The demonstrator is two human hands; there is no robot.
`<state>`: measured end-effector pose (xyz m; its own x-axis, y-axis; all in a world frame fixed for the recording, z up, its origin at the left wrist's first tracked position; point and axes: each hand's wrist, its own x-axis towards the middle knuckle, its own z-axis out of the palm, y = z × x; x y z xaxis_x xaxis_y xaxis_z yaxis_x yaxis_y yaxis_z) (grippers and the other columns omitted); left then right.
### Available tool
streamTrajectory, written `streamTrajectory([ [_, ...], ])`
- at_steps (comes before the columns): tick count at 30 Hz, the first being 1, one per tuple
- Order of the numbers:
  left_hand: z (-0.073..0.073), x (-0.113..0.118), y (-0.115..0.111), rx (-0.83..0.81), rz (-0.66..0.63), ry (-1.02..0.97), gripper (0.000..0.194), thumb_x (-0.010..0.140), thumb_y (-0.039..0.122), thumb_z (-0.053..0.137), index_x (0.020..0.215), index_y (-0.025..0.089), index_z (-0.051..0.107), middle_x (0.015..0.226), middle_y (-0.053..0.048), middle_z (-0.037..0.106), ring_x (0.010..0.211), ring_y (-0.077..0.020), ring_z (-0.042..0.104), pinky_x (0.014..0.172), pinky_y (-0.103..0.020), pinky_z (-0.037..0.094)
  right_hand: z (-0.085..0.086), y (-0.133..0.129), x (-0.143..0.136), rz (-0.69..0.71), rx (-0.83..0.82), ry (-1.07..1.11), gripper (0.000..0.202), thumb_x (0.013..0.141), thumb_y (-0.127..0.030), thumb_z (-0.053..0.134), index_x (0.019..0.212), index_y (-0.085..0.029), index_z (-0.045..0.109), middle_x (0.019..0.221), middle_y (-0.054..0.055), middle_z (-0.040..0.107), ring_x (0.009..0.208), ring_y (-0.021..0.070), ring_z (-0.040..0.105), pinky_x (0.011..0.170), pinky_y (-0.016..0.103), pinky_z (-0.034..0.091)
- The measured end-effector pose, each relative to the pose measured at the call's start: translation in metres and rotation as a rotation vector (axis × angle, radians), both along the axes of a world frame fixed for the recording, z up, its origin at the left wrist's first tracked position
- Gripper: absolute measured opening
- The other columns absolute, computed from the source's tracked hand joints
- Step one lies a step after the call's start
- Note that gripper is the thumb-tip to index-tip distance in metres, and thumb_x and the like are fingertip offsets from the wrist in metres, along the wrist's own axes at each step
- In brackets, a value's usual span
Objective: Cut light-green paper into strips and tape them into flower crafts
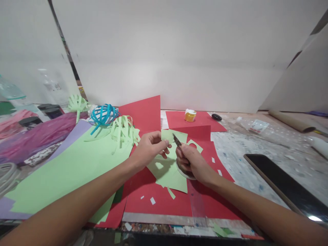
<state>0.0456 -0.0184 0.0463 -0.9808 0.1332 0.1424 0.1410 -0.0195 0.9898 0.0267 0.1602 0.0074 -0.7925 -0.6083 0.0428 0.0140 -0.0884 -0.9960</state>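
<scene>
My left hand (pixel 151 150) pinches a small light green paper piece (pixel 167 135) between thumb and fingers. In my right hand (pixel 194 160) is a pair of dark scissors (pixel 176 140), its blades pointing up and left at the right part of that piece. Below both hands a larger light green sheet (pixel 174 181) lies on red paper (pixel 143 212). A pale ring (pixel 182 173), perhaps a tape roll, is partly covered by my right hand. A clear ruler (pixel 197 205) lies near the table's front edge. The scissors' handles are hidden by my fingers.
Green sheets (pixel 77 164), a blue paper-strip ball (pixel 104 116) and green paper strips (pixel 124 130) lie to the left. Behind stands a small yellow-and-white jar (pixel 190 115). A phone (pixel 282 177), a plastic bottle (pixel 256 125) and a cardboard tube (pixel 292 121) lie right.
</scene>
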Motion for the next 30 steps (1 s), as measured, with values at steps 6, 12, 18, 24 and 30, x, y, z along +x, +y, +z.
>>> streamTrajectory([
  [6, 0.0007, 0.0009, 0.0009, -0.017, 0.007, -0.004, 0.019, 0.08, 0.031, 0.067, 0.074, 0.013, 0.063, 0.066, -0.001, 0.064, 0.055, -0.0094, 0.058, 0.052, -0.021, 0.049, -0.0005, -0.0002, -0.0005, -0.006, 0.003, 0.029, 0.042, 0.096, -0.053, 0.036, 0.069, -0.021, 0.035, 0.058, -0.008, 0.024, 0.042, 0.0059, 0.02, 0.041, 0.023, 0.013],
  [12, -0.0018, 0.0007, -0.0007, -0.054, 0.057, 0.006, 0.024, 0.08, 0.035, 0.068, 0.07, 0.014, 0.063, 0.06, 0.0, 0.062, 0.053, -0.0093, 0.057, 0.053, -0.021, 0.047, 0.0048, -0.0011, 0.0031, -0.007, 0.019, 0.03, 0.043, 0.096, -0.054, 0.035, 0.068, -0.021, 0.033, 0.057, -0.008, 0.022, 0.042, 0.0057, 0.02, 0.041, 0.022, 0.013],
  [18, -0.0025, -0.0003, -0.0016, -0.064, 0.135, 0.05, 0.028, 0.081, 0.034, 0.067, 0.063, 0.015, 0.058, 0.053, 0.002, 0.056, 0.05, -0.0085, 0.053, 0.054, -0.022, 0.042, 0.0063, -0.0013, 0.0042, -0.013, 0.035, 0.05, 0.045, 0.096, -0.055, 0.035, 0.067, -0.021, 0.032, 0.056, -0.008, 0.022, 0.043, 0.006, 0.019, 0.041, 0.022, 0.014],
  [24, -0.0011, 0.0013, 0.0001, -0.102, 0.111, 0.024, 0.031, 0.078, 0.034, 0.068, 0.058, 0.015, 0.054, 0.053, 0.002, 0.057, 0.049, -0.0077, 0.05, 0.05, -0.021, 0.041, 0.0052, -0.0015, 0.004, -0.02, 0.039, 0.041, 0.042, 0.096, -0.053, 0.035, 0.068, -0.02, 0.034, 0.057, -0.008, 0.022, 0.043, 0.0061, 0.018, 0.041, 0.023, 0.013],
  [30, -0.0007, 0.0007, -0.0015, -0.101, 0.078, 0.019, 0.03, 0.078, 0.034, 0.068, 0.059, 0.015, 0.054, 0.054, 0.003, 0.055, 0.049, -0.0077, 0.049, 0.051, -0.022, 0.042, 0.0046, -0.0011, 0.0034, -0.016, 0.042, 0.055, 0.043, 0.096, -0.053, 0.034, 0.068, -0.02, 0.033, 0.057, -0.008, 0.021, 0.043, 0.0061, 0.018, 0.041, 0.022, 0.012],
])
